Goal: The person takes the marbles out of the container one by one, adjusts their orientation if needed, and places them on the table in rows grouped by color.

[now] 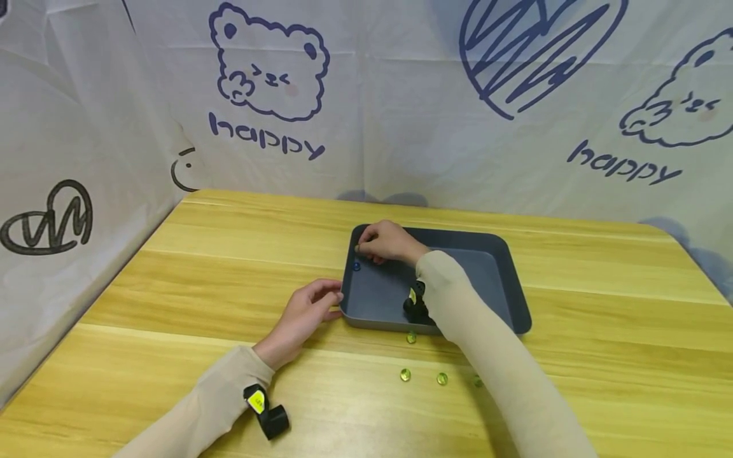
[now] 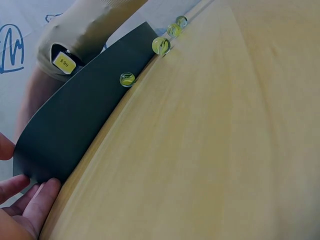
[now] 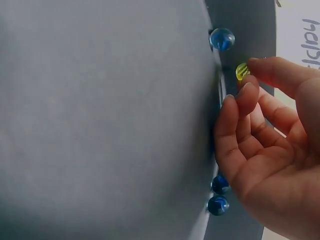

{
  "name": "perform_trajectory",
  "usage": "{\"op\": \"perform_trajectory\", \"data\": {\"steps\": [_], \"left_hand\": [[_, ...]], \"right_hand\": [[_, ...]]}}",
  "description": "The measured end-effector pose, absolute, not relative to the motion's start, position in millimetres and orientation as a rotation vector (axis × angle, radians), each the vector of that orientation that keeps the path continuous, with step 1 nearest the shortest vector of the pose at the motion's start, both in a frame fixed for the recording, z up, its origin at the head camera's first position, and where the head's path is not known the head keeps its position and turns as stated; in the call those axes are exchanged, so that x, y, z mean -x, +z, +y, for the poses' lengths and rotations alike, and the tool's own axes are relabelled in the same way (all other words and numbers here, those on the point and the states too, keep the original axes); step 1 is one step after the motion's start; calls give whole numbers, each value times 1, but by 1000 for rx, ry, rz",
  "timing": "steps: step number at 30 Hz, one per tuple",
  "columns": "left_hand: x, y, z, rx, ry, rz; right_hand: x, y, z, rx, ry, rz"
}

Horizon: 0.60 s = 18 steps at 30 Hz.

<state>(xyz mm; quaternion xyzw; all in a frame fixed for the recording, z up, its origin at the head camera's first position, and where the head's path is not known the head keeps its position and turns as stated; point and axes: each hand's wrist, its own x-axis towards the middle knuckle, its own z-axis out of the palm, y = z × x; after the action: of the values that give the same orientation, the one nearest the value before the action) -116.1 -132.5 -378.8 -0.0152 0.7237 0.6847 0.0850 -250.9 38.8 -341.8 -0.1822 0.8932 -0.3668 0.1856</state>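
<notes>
My right hand (image 1: 389,242) is over the left side of a dark grey tray (image 1: 378,289). Between thumb and index finger it pinches a clear marble with yellow swirls (image 3: 242,71), held by the tray's side wall. Along that same wall, inside the tray, lie a blue marble (image 3: 222,39) on one side of the hand and two more blue marbles (image 3: 218,205) on the other. My left hand (image 1: 303,318) rests on the table with its fingertips (image 2: 45,195) touching the outside of the tray's near left corner.
Several yellow-green marbles (image 1: 405,374) lie on the wooden table (image 1: 229,280) in front of the tray, one of them (image 1: 411,337) close to its front wall. My right forearm passes over the tray's front edge. White cloth (image 1: 389,127) with drawings hangs behind the table.
</notes>
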Motion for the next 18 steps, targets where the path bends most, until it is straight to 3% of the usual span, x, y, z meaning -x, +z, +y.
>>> {"op": "perform_trajectory", "data": {"steps": [18], "left_hand": [[116, -376, -132, 63, 2032, 2150]], "right_hand": [[241, -301, 65, 548, -1278, 2383]]}}
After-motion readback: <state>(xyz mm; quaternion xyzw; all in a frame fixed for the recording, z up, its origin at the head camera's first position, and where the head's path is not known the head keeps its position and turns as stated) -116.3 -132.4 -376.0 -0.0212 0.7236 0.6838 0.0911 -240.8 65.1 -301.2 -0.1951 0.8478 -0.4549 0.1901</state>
